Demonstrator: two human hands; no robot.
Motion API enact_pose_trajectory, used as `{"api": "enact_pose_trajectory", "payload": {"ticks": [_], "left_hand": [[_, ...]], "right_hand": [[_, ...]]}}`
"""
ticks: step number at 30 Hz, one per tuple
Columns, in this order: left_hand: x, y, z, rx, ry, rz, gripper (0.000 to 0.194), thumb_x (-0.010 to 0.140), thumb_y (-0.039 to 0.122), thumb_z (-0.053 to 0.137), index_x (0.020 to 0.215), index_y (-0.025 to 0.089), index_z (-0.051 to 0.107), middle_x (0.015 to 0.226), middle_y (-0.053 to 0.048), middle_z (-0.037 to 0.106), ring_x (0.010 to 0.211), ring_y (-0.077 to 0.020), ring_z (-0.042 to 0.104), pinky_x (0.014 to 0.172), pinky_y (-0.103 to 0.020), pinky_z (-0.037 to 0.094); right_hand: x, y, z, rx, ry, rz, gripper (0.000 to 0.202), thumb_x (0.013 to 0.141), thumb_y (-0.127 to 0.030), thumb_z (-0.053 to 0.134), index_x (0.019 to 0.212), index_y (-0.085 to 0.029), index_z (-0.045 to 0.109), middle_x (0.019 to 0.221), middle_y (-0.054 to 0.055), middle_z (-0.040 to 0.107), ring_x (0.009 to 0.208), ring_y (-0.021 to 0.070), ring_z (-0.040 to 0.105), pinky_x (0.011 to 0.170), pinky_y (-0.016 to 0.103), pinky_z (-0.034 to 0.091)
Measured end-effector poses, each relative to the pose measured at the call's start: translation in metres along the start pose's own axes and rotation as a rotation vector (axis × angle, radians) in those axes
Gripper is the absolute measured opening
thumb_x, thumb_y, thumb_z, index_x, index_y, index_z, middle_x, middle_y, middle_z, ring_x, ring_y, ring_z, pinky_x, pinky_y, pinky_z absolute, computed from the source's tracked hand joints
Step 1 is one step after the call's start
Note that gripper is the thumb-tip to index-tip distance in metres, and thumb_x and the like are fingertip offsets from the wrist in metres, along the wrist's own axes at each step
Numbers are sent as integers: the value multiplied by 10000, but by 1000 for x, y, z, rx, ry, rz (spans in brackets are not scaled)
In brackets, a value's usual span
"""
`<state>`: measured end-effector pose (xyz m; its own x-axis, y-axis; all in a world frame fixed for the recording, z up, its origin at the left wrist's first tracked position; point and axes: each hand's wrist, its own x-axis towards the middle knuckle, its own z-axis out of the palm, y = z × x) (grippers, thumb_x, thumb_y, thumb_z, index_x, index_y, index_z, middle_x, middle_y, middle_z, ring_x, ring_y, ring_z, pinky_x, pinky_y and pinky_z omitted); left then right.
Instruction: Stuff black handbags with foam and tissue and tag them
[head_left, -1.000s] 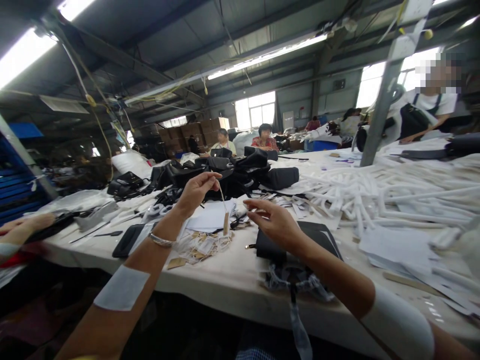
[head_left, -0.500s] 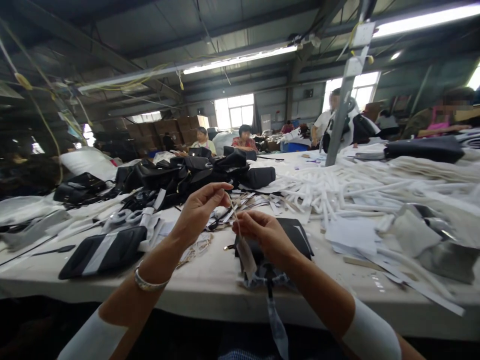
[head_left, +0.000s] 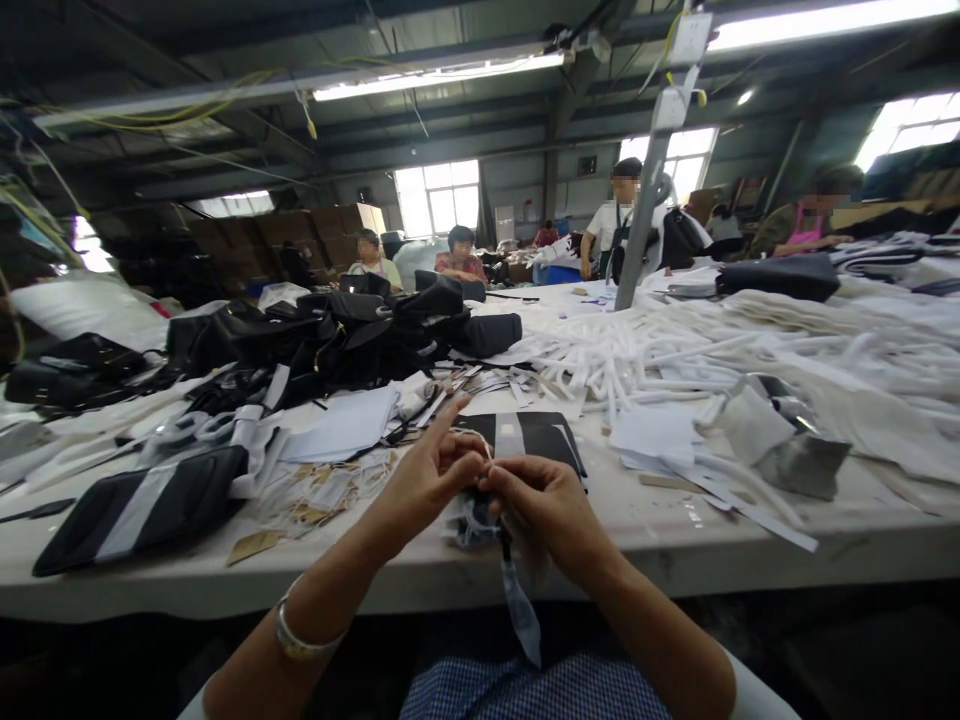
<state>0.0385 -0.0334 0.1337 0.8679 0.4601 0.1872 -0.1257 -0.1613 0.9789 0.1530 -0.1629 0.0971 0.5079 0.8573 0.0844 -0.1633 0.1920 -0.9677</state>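
Note:
At the table's front edge my left hand [head_left: 431, 470] and my right hand [head_left: 544, 505] meet at the fingertips. A thin pale string [head_left: 474, 438] runs between them. My left thumb pinches the string against curled fingers while the index finger points up. My right thumb and fingertips are closed on it too, and a blurred pale tag [head_left: 529, 545] hangs below them. Behind the hands lies a black bag [head_left: 555, 438] with a whitish band across it, partly hidden by them. A strap end in clear plastic [head_left: 519, 615] dangles over the edge.
Left lies a flat black bag [head_left: 154, 505] with a pale band, beside loose stringed tags [head_left: 322, 490]. A heap of black bags [head_left: 322, 330] stands behind. White strips [head_left: 600, 355] and a grey-white piece [head_left: 795, 440] lie right. Several people work across the table [head_left: 300, 585].
My hands have come together lower down, nearer the table edge, drawing the string in. The left index finger has straightened upward. The camera view has shifted right.

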Motion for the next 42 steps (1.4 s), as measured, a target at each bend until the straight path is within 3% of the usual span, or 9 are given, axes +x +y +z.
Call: {"api": "enact_pose_trajectory", "payload": {"ticks": [4,13,20,24,28,30,33,38,42], "left_hand": [[-17,-14,16,-59,43,-110,876,776,327,792,1502,226,312,1030,-61,719,961,-200,691,885,-317,525],[-32,-38,28,12,227,-132,710,760,324,789,1391,180,495,820,4,742,770,-153,692,810,-270,525],[-41,-51,32,-4,207,-164,695,769,308,784,1393,210,495,775,35,713,743,-128,674,785,-240,511],[-56,-57,43,-184,120,-243,603,780,292,788,1333,217,559,849,16,691,822,-114,659,827,-220,504],[-76,-68,53,-592,127,-414,436,804,279,766,1213,210,633,942,-16,686,889,-123,671,888,-253,521],[-81,-73,53,-663,124,-469,374,810,279,758,1162,211,652,911,-12,694,857,-117,679,867,-250,534],[-78,-72,47,-369,42,-417,314,865,344,693,1133,183,662,836,-36,718,794,-146,690,785,-259,553],[-50,-54,28,446,73,54,212,915,344,608,1045,220,720,997,-62,748,928,-212,695,815,-290,531],[-17,-44,22,870,-197,181,227,934,239,541,1045,240,739,1050,-48,755,952,-216,699,851,-286,504]], "right_hand": [[-10,8,-5,-83,16,10,313,781,-460,769,844,-155,794,576,4,660,533,91,558,548,202,434],[-32,26,-12,-111,64,66,333,801,-481,733,832,-154,787,692,48,734,536,114,607,520,207,451],[-43,38,-12,-120,218,3,340,838,-488,702,808,-152,743,628,19,671,485,90,558,472,190,417],[-54,47,-17,121,276,12,319,866,-486,685,821,-170,668,665,-33,598,383,10,385,362,149,256],[-80,57,-29,288,211,107,320,871,-455,700,766,-165,613,610,-63,515,370,-18,266,358,143,161],[-93,63,-37,324,189,169,334,853,-460,719,754,-162,607,623,-59,525,370,-23,243,359,150,141],[-106,73,-49,272,238,229,357,843,-470,726,732,-151,612,623,-51,531,376,-22,230,367,162,140],[-102,86,-54,45,355,248,371,795,-505,749,831,-143,675,682,5,638,392,8,323,380,177,170],[-82,94,-38,84,374,226,416,738,-536,773,830,-140,683,653,3,649,376,23,338,373,187,181]]}}
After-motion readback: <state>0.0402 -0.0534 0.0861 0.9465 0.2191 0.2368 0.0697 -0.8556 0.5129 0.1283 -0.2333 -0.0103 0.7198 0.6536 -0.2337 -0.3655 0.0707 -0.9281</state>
